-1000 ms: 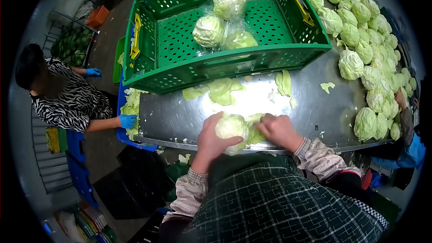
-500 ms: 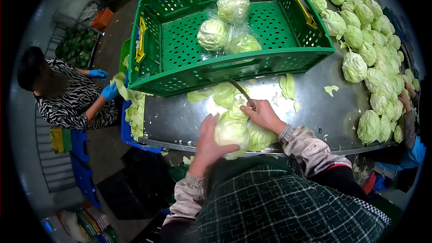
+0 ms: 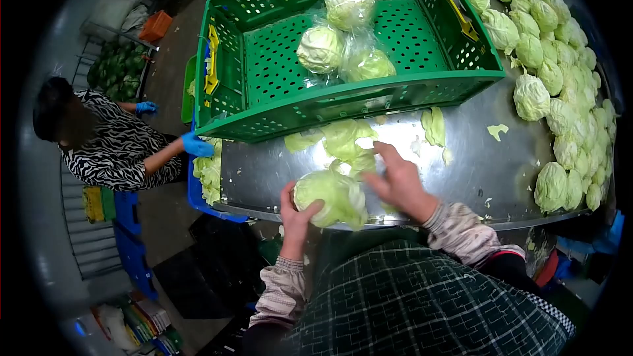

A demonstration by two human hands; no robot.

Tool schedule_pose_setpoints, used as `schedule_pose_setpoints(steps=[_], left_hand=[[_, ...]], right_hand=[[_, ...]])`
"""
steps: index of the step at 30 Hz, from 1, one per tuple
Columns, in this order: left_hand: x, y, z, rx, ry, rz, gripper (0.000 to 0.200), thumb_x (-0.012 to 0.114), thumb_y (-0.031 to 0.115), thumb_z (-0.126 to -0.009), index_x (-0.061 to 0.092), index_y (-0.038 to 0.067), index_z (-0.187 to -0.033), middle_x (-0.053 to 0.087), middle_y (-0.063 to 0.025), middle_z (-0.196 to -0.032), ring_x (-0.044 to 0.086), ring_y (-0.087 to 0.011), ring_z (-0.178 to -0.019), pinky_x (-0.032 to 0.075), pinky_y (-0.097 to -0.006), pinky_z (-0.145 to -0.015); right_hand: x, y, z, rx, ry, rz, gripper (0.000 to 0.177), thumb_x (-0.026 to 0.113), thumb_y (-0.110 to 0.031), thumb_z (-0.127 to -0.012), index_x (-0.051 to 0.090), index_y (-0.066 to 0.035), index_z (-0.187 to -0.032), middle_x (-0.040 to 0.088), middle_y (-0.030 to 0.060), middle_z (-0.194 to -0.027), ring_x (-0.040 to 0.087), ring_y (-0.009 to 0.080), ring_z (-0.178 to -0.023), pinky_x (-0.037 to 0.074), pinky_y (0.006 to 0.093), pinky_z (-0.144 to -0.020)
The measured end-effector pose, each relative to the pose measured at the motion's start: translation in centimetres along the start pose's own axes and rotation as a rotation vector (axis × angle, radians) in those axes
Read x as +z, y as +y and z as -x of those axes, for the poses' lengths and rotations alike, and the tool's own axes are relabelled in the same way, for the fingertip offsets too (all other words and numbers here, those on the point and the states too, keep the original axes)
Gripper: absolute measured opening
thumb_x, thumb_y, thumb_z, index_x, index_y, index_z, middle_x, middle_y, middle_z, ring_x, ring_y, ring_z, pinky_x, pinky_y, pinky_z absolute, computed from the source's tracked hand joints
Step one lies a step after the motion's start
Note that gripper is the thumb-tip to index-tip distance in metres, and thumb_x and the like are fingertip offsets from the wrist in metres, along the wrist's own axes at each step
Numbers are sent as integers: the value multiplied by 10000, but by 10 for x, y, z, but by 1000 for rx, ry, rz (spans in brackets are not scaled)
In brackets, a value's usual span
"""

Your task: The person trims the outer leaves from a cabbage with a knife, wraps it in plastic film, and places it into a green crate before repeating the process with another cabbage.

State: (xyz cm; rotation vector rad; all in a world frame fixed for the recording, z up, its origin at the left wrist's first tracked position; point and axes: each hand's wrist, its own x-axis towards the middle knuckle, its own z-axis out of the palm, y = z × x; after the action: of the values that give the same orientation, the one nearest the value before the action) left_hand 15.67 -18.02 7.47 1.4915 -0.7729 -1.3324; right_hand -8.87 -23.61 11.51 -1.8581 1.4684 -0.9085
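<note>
A pale green cabbage [image 3: 330, 198] rests against my left hand [image 3: 298, 217], whose fingers and thumb are wrapped round its left side. My right hand [image 3: 402, 188] is just right of the cabbage, above the metal table [image 3: 475, 178]. Motion smears its fingers, and I cannot make out a knife in it. Loose outer leaves [image 3: 346, 142] lie beyond the cabbage, close to the right fingertips. Another leaf [image 3: 433, 126] is farther right.
A green crate [image 3: 356, 95] with several bagged cabbages [image 3: 321, 49] stands beyond my hands. More cabbages [image 3: 567, 112] are heaped on the right. At the left, a co-worker [image 3: 112, 135] in blue gloves reaches over a blue bin [image 3: 217, 211] of leaves.
My right hand has moved right, off the cabbage, and the curved knife seen earlier no longer shows. The cabbage has turned in my left hand. The co-worker's glove no longer holds a leaf.
</note>
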Motion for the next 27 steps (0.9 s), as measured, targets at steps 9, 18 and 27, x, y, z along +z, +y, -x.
schedule_pose_setpoints(steps=[9,18,27], left_hand=[[32,26,8,23,-45,-213,801,838,17,-608,419,15,-1290,550,-129,-1180,559,-209,-1074,471,-331,-930],[-23,-19,-20,-96,-4,499,612,596,249,-765,446,41,-1321,534,-179,-1273,550,-319,-1151,441,-466,-994],[-2,47,7,-120,-272,1059,722,360,635,-868,394,170,-1418,425,-118,-1435,437,-368,-1277,384,-612,-990]], right_hand=[[24,33,-10,419,-579,-383,446,752,-355,-730,677,22,-954,677,198,-862,666,281,-782,520,363,-733],[23,67,15,480,-399,-464,104,627,-94,-757,637,6,-779,588,47,-626,546,136,-585,460,311,-556],[-1,-10,-7,148,-226,-548,732,832,-295,-698,518,8,-1286,610,192,-1166,610,270,-1063,483,338,-902]])
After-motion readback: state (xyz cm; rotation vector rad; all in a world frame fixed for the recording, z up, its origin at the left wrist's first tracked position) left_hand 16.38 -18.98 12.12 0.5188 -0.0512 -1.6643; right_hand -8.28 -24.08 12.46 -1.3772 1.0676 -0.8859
